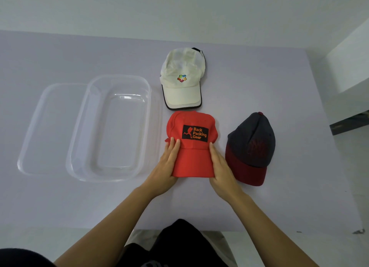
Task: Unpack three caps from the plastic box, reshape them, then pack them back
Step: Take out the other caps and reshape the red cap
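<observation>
Red cap (191,159) lies at the near middle of the table (279,197), brim toward the person and crown away. Its crown looks flattened, with the black patch facing up. The left hand (166,167) lies along the brim's left edge and the right hand (221,167) along its right edge. Both have straight fingers laid flat against the cloth, fingertips reaching the base of the crown. The thumbs are hidden, so I cannot tell whether they tuck under the brim.

The likely step is shaping this cap. If the palms squeeze inward too hard, the brim could take a sharp crease instead of a curve. Pressing down would keep the crown flat.

Just right of the right hand sits the navy cap (251,145) with its maroon brim; a wide movement of that hand could knock it out of shape. To the left stands the clear box (76,139), with nothing in it, and its lid (46,127) touches or overlaps its left side. The box looks light and may slide when a cap is pushed in. It also looks shallow, so three stacked caps may crush each other's crowns.

Farther off, the white cap (182,75) has its brim just beside the red crown. Pushing the red cap away from the person would bump it.
</observation>
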Available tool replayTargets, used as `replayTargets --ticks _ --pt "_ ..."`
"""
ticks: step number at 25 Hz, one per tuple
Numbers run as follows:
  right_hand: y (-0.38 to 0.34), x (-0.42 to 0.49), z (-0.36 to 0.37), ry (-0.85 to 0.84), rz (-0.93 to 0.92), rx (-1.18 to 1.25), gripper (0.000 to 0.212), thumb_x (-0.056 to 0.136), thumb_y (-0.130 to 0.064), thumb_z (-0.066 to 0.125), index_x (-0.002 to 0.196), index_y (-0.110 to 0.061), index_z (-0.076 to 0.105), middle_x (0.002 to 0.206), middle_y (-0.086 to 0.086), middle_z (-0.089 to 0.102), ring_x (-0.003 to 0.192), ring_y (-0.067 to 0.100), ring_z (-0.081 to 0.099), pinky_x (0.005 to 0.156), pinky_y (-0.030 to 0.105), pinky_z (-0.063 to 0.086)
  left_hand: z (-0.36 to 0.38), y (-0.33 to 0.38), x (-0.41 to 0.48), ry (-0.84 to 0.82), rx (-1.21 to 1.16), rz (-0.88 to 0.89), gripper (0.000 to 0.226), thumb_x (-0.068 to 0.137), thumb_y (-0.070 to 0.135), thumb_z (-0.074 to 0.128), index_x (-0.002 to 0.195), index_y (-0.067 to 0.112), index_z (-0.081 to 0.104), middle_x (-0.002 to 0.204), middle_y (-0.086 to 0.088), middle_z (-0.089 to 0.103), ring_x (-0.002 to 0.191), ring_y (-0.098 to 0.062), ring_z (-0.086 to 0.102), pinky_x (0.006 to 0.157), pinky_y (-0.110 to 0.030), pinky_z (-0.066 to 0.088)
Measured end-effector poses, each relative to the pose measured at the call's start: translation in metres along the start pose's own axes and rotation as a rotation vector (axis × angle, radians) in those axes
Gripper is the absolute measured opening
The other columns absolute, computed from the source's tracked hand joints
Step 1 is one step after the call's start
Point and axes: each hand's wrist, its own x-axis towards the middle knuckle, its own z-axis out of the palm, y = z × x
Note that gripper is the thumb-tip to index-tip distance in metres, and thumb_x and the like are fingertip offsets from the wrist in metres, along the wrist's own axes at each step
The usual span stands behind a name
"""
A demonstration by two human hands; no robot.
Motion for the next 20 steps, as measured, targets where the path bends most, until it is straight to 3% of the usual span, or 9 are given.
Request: replayTargets --ticks 3,6,8,10,12,14,16,18,20 --pt "-0.004 -0.004 0.002 0.037 -0.002 0.09 0.079 0.087 0.002 0.043 0.145 -0.03 0.001 0.156 0.0 0.016 0.144 0.011 0.016 0.118 0.029 0.018 0.004 0.004 -0.002 0.038 -0.119 -0.025 0.086 0.092 0.007 0.05 0.143 0.031 -0.015 0.157 0.001 -0.017 0.147 -0.017 -0.014 0.12 -0.044 0.012" --pt "-0.018 -0.009 0.009 0.074 0.013 0.427 0.07 0.088 -0.004 0.041 0.146 -0.025 0.008 0.149 -0.017 0.02 0.136 -0.011 0.025 0.11 0.013 0.026 0.008 0.018 -0.003 0.072 -0.307 -0.02 0.077 0.093 0.021 0.047 0.147 0.032 -0.007 0.16 0.002 -0.001 0.148 -0.016 0.009 0.119 -0.035 0.022" --pt "-0.03 -0.007 0.014 0.092 0.039 0.55 0.069 0.092 0.002 0.041 0.145 -0.026 0.009 0.143 -0.023 0.023 0.129 -0.018 0.029 0.105 0.007 0.027 0.011 0.03 -0.003 0.094 -0.452 -0.038 0.072 0.097 0.012 0.045 0.146 0.034 -0.002 0.154 0.011 0.018 0.137 0.006 0.029 0.11 -0.015 0.031" --pt "-0.035 -0.006 0.013 0.063 0.052 0.564 0.07 0.093 0.006 0.041 0.145 -0.029 0.008 0.143 -0.025 0.023 0.129 -0.017 0.029 0.107 0.009 0.027 0.012 0.034 -0.006 0.122 -0.494 -0.071 0.07 0.097 0.004 0.043 0.145 0.032 0.0 0.141 0.027 0.024 0.122 0.025 0.034 0.098 -0.002 0.032" --pt "-0.03 -0.005 0.005 0.014 0.019 0.453 0.072 0.093 0.003 0.041 0.146 -0.03 0.006 0.148 -0.019 0.021 0.135 -0.01 0.025 0.113 0.018 0.026 0.007 0.028 -0.009 0.166 -0.451 -0.07 0.073 0.095 0.008 0.047 0.146 0.031 0.001 0.146 0.024 0.021 0.132 0.015 0.031 0.102 -0.006 0.033" --pt "-0.021 -0.002 -0.004 -0.035 -0.022 0.244 0.074 0.091 0.0 0.04 0.147 -0.032 0.004 0.155 -0.006 0.016 0.142 0.004 0.019 0.117 0.033 0.023 -0.002 0.015 -0.011 0.142 -0.294 -0.035 0.084 0.088 0.024 0.056 0.147 0.032 -0.003 0.159 0.008 0.009 0.147 -0.012 0.016 0.115 -0.029 0.029" --pt "-0.017 0.002 -0.008 -0.045 -0.034 0.124 0.075 0.092 -0.002 0.04 0.147 -0.034 0.002 0.158 0.001 0.007 0.145 0.011 0.01 0.119 0.039 0.019 -0.007 0.009 -0.011 0.058 -0.203 -0.037 0.103 0.077 0.039 0.062 0.147 0.036 -0.013 0.161 0.001 -0.005 0.148 -0.025 0.008 0.115 -0.045 0.03" --pt "-0.023 0.002 -0.005 -0.021 -0.051 0.169 0.075 0.092 -0.001 0.042 0.146 -0.034 0.002 0.159 0.003 0.001 0.146 0.011 0.001 0.119 0.038 0.014 -0.008 0.015 -0.01 0.034 -0.228 -0.077 0.117 0.066 0.039 0.066 0.144 0.042 -0.021 0.161 -0.002 -0.003 0.146 -0.028 0.017 0.11 -0.044 0.037" --pt "-0.033 0.0 0.005 -0.008 -0.066 0.286 0.073 0.09 -0.006 0.041 0.146 -0.031 0.002 0.159 0.005 -0.003 0.147 0.012 -0.002 0.119 0.036 0.011 -0.004 0.021 -0.01 0.046 -0.337 -0.099 0.12 0.064 0.031 0.07 0.145 0.043 -0.018 0.157 -0.004 0.014 0.136 -0.018 0.037 0.102 -0.034 0.045"
